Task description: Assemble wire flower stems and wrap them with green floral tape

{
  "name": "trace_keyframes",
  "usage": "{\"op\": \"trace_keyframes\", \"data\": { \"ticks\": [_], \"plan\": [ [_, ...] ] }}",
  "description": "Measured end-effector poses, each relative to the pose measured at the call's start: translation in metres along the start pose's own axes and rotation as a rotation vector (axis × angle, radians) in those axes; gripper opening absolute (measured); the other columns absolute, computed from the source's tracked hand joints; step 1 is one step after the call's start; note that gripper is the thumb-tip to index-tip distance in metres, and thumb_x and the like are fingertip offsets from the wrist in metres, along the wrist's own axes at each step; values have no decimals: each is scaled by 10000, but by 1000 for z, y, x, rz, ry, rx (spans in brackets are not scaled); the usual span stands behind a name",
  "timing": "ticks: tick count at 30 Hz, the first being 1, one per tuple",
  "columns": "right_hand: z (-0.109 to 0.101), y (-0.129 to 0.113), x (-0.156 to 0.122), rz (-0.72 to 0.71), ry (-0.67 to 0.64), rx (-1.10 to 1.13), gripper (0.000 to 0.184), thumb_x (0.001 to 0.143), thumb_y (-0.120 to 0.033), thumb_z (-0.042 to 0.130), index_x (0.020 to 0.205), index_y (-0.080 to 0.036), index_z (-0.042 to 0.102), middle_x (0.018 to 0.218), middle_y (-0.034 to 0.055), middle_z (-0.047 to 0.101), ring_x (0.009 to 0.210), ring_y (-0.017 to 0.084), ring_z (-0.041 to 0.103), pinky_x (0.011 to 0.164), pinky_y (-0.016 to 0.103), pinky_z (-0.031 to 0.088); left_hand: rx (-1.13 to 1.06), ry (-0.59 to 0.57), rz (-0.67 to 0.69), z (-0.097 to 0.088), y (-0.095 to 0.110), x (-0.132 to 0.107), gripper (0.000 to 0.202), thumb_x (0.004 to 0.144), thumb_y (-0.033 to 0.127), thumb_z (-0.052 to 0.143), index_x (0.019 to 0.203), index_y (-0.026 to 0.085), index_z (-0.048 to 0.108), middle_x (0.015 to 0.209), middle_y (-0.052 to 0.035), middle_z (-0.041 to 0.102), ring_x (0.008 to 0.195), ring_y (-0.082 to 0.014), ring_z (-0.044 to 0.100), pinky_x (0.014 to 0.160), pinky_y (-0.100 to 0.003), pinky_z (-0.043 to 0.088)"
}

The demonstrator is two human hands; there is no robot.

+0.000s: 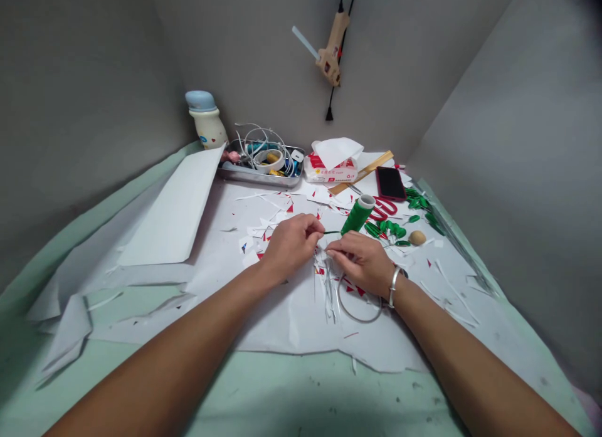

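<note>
Over the scrap-strewn paper, my left hand (pixel 292 237) is closed, thumb and forefinger pinching a thin dark green strand (pixel 332 232) that points toward the spool. Just to its right, my right hand (pixel 360 256) is closed too, its fingertips pressed together; whatever they hold is too small to make out. A spool of green thread (pixel 357 214) stands slightly tilted behind my right hand. Below the fingers lie several thin wires (pixel 330 296) and a wire ring (pixel 360 320). Green leaf-shaped pieces (pixel 388 229) and a round tan ball (pixel 417 237) sit to the right.
Behind are a metal tray (pixel 263 177) of tape and cords, a tissue pack (pixel 330 169), a phone (pixel 390 183) and red-handled scissors (pixel 384 206). A white folded card (pixel 174 211) stands left, near a cream bottle (pixel 208 126). A glue gun (pixel 332 51) hangs on the wall.
</note>
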State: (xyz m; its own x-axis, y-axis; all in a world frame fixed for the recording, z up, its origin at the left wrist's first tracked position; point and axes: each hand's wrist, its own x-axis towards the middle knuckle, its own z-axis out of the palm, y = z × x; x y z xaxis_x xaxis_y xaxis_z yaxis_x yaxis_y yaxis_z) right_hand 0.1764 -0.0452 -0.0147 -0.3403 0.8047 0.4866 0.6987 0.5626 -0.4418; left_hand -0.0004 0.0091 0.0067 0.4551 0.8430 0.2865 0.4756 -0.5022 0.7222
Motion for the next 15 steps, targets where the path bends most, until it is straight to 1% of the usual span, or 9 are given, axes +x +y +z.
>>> {"op": "trace_keyframes", "data": {
  "ticks": [2, 4, 6, 7, 9, 11, 12, 13, 15],
  "plan": [
    [-2, -2, 0, -6, 52, -20, 155, 877, -245, 531, 861, -213, 683, 689, 29, 613, 681, 165, 528, 669, 298, 422, 126, -54, 84, 3, -1, -3, 150, 767, 129, 511, 792, 193, 644, 825, -34, 667, 782, -175, 588, 727, -309, 439],
    [-5, 0, 1, 36, 123, 15, 158, 880, -248, 530, 842, -210, 679, 686, 26, 608, 675, 162, 525, 668, 296, 419, 177, -124, 159, 5, -1, -5, 193, 744, 90, 504, 795, 196, 657, 811, -31, 665, 776, -176, 585, 734, -308, 432],
    [-6, 5, 1, 115, 173, 85, 160, 878, -252, 536, 817, -204, 676, 705, 23, 617, 668, 152, 534, 656, 285, 422, 139, -189, 198, 6, 0, -6, 200, 735, 82, 512, 786, 201, 665, 795, -23, 667, 766, -170, 586, 737, -303, 432],
    [-6, 8, 1, 161, 181, 129, 159, 873, -261, 543, 810, -201, 676, 723, 21, 627, 667, 147, 543, 647, 277, 426, 90, -216, 195, 6, 2, -6, 190, 738, 90, 520, 782, 202, 668, 790, -19, 670, 759, -165, 588, 737, -299, 435],
    [-5, 15, 1, 254, 161, 224, 164, 866, -294, 555, 813, -195, 675, 758, 16, 650, 667, 140, 566, 628, 263, 436, -46, -269, 148, 3, 5, -6, 155, 750, 117, 537, 773, 197, 669, 787, -11, 678, 745, -151, 598, 731, -285, 444],
    [-4, 19, 1, 308, 97, 294, 170, 862, -310, 555, 831, -193, 675, 774, 10, 667, 673, 140, 584, 626, 257, 447, -184, -258, 62, 0, 9, -4, 129, 771, 163, 543, 791, 186, 668, 776, -6, 682, 729, -139, 609, 716, -273, 456],
    [-3, 19, 0, 310, 62, 303, 170, 862, -307, 552, 844, -194, 677, 775, 9, 670, 676, 141, 589, 627, 257, 451, -220, -231, 34, -2, 10, -3, 114, 772, 189, 554, 790, 182, 667, 776, -5, 681, 730, -139, 610, 703, -268, 459],
    [-2, 19, 0, 290, 29, 292, 167, 863, -296, 547, 856, -197, 682, 779, 10, 673, 687, 143, 594, 637, 259, 454, -229, -189, 14, -3, 11, -2, 96, 762, 205, 574, 781, 179, 664, 769, -4, 681, 732, -139, 609, 707, -267, 459],
    [-1, 15, -1, 192, -20, 222, 161, 860, -258, 540, 874, -205, 691, 793, 20, 677, 721, 149, 598, 672, 269, 457, -210, -97, -18, -4, 11, 0, 90, 759, 217, 581, 783, 176, 657, 774, -6, 680, 747, -144, 609, 718, -271, 460]
  ]
}}
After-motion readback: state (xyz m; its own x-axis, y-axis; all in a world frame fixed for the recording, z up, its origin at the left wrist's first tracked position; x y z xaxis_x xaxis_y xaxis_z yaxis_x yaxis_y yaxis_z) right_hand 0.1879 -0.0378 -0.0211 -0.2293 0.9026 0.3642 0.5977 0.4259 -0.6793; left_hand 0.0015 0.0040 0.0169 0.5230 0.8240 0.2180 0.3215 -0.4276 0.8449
